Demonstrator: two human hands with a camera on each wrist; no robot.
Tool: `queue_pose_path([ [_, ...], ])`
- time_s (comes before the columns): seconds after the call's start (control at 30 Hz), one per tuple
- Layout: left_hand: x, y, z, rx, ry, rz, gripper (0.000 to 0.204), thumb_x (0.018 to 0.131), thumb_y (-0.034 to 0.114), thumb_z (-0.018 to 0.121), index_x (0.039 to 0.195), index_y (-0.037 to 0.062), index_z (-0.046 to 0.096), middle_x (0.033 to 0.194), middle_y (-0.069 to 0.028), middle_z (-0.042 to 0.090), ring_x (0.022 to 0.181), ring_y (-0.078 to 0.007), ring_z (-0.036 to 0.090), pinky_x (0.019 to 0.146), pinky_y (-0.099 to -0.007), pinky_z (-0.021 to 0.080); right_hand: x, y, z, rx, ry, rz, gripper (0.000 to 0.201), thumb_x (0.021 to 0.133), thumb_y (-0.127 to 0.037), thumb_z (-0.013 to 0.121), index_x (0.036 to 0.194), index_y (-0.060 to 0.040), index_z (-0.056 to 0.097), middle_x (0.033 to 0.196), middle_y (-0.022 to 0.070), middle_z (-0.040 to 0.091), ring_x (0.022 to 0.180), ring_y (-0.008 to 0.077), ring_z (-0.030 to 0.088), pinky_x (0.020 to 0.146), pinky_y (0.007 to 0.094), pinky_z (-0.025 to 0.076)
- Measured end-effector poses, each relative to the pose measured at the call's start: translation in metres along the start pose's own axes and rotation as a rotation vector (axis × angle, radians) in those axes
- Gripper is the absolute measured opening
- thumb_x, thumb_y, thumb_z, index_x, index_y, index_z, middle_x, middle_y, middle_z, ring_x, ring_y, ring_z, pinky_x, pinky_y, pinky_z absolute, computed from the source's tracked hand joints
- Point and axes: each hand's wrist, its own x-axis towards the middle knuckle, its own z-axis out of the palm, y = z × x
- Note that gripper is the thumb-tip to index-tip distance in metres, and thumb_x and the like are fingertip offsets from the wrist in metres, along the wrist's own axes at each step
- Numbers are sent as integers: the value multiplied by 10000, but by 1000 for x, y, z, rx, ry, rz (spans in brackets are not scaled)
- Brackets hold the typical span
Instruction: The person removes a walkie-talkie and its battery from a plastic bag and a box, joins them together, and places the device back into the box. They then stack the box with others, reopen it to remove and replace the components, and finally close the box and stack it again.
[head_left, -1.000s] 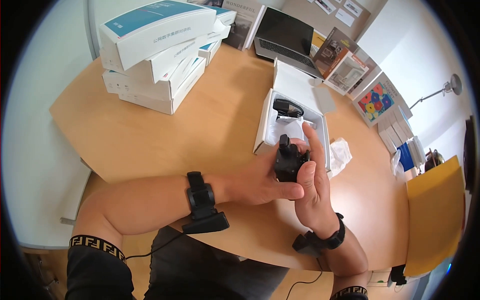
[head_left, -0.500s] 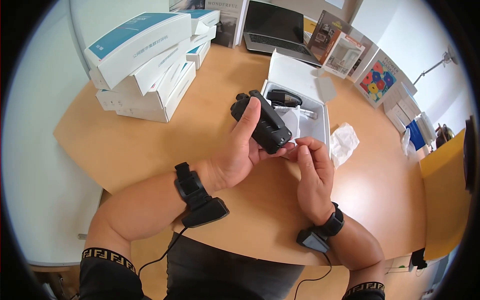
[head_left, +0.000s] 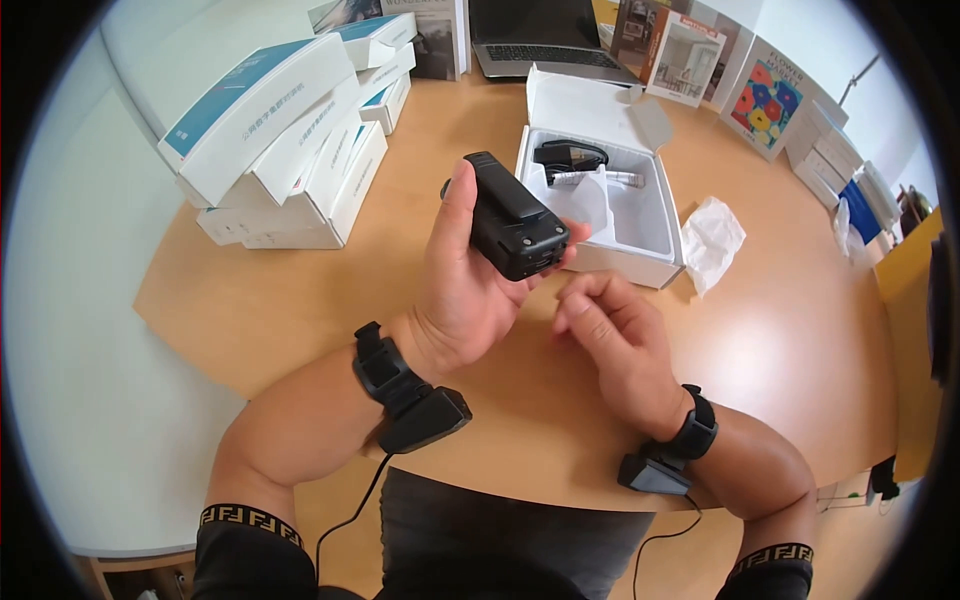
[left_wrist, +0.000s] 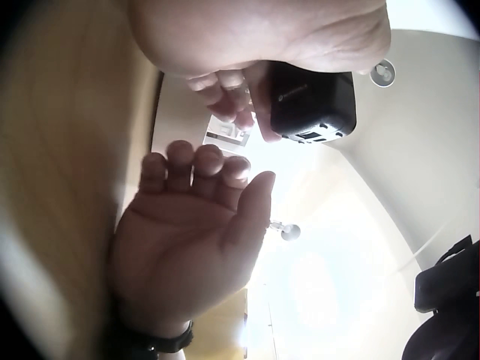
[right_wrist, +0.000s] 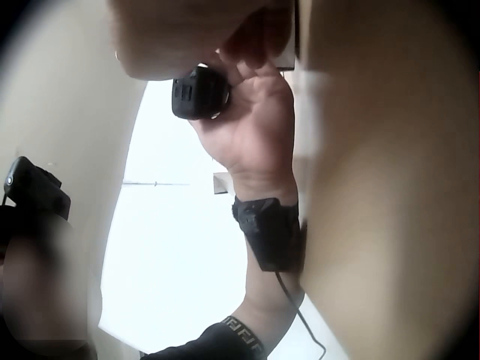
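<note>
A black walkie-talkie [head_left: 518,222] with a belt clip lies tilted in my left hand [head_left: 462,305], above the table. My thumb runs along one side and the fingers curl round the other; its contact end points toward me. In the right wrist view the end of the walkie-talkie [right_wrist: 193,97] sticks out of the left palm [right_wrist: 255,127]. Just right of it and lower, my right hand [head_left: 632,350] is loosely curled and apart from it. The left wrist view shows that right palm [left_wrist: 184,232] bare, with nothing in it.
Behind the hands stands an opened white box [head_left: 622,265] with a black charger and cable [head_left: 572,155] inside. Crumpled white paper [head_left: 712,240] lies to its right. White boxes [head_left: 280,150] are stacked at the left. A laptop [head_left: 540,45] and upright books [head_left: 765,100] stand farther back.
Both hands were at the walkie-talkie, which stood end-on. The left hand has since turned it, clip side up, and the right hand has drawn away from it.
</note>
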Motion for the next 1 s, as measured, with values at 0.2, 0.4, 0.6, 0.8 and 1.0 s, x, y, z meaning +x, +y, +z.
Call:
queue_pose_path([
  [0.2, -7, 0, 4, 68, -98, -203, 798, 915, 779, 430, 1128, 31, 608, 1111, -189, 698, 610, -222, 643, 525, -353, 547, -3, -6, 9, 251, -158, 113, 302, 1041, -195, 580, 1261, 12, 566, 1078, 61, 637, 963, 128, 606, 878, 291, 509],
  [0.4, -11, -5, 5, 98, -77, -301, 711, 920, 757, 424, 1116, 96, 596, 1159, -245, 682, 883, -305, 708, 423, -353, 549, 0, -8, 7, 313, -93, 210, 245, 1031, -191, 554, 1137, 14, 635, 1002, 75, 680, 889, 152, 645, 824, 297, 526],
  [0.6, -12, -4, 12, 144, -69, -316, 922, 907, 803, 358, 1093, -45, 669, 968, -130, 719, 437, -117, 455, 396, -311, 421, -1, -9, 7, 310, -65, 230, 251, 1003, -154, 529, 1127, 43, 624, 1027, 145, 701, 887, 218, 678, 820, 339, 539],
  [0.8, -13, -3, 11, 59, -69, -302, 772, 929, 759, 411, 1186, 53, 586, 1163, -212, 682, 444, -145, 479, 404, -308, 429, 0, -8, 3, 361, -123, 236, 256, 1022, -171, 554, 1168, 26, 629, 1059, 107, 704, 934, 177, 675, 857, 306, 533],
  [1.0, -12, -3, 4, 21, -136, -192, 832, 884, 837, 402, 1147, 72, 595, 1195, -242, 671, 1033, -314, 680, 728, -379, 617, -2, -5, 7, 244, -134, 150, 258, 1024, -129, 534, 1209, 34, 609, 1066, 96, 702, 961, 156, 675, 864, 288, 530],
])
